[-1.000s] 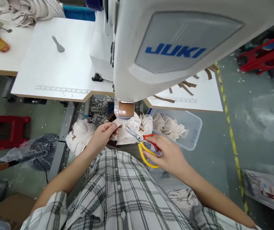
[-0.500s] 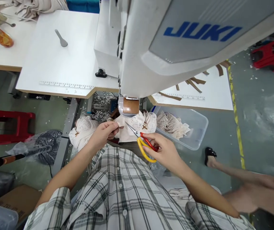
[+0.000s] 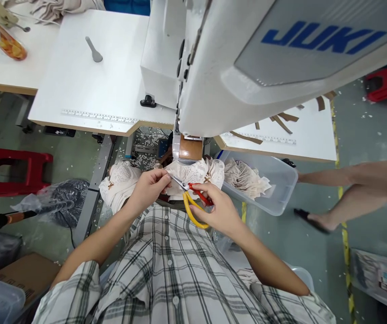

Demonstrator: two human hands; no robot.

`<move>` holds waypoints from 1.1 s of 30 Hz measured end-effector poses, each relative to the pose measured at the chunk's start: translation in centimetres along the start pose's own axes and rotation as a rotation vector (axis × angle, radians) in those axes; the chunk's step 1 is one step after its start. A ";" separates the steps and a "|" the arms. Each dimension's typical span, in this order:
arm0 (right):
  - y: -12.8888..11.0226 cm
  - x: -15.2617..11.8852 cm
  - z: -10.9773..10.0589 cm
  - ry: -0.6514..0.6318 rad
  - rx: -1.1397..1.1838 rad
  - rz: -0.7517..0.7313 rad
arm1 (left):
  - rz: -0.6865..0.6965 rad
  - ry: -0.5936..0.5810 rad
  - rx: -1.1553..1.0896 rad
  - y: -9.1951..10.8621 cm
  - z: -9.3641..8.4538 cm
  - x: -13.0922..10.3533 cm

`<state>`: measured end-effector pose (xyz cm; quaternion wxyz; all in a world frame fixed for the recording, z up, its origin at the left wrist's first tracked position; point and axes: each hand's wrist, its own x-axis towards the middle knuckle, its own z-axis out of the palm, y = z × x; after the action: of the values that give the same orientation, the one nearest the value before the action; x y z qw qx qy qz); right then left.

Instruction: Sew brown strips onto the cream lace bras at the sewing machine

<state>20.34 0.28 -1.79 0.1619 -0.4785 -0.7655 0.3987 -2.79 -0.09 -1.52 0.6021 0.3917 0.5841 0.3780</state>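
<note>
Scissors (image 3: 190, 192) with one red and one yellow handle loop are gripped in my right hand (image 3: 218, 208). Their blades point up and left, with the tips right by the fingers of my left hand (image 3: 151, 186). That hand is closed in a pinch on the edge of a cream lace garment (image 3: 193, 173), which hangs below the sewing machine's narrow arm end (image 3: 190, 148). A small brown bow sits on the garment. Left of my left hand bunches more cream lace fabric (image 3: 120, 180), also with a brown bow.
The white sewing machine (image 3: 220, 99) rises above my hands. Brown strips (image 3: 281, 121) lie on the right tabletop (image 3: 311, 144). A clear bin (image 3: 281, 202) at the right holds cream pieces. A red stool (image 3: 27, 171) stands left; a person's legs (image 3: 358, 180) are at right.
My right hand and the scissors have moved left, bringing the blade tips to my left fingers. The passing person's legs have shifted at the right. The whole view has turned slightly.
</note>
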 end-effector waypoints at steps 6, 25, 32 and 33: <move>0.3 0.0 -0.3 -0.028 0.023 0.033 | 0.003 0.040 0.020 -0.3 0.0 0.0; 3.0 7.1 -11.9 0.530 -0.681 -0.118 | -0.156 -0.045 -0.480 1.4 1.3 0.0; -1.0 4.8 -1.6 -0.181 -0.206 -0.409 | -0.297 -0.421 0.019 3.4 0.4 -0.4; -0.7 4.7 -1.3 -0.157 -0.196 -0.379 | -0.218 -0.369 0.137 3.3 0.2 -0.6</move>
<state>18.40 4.77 -1.09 0.1263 -0.3069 -0.8871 0.3207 -2.62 0.75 1.75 0.7079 0.4289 0.5273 0.1921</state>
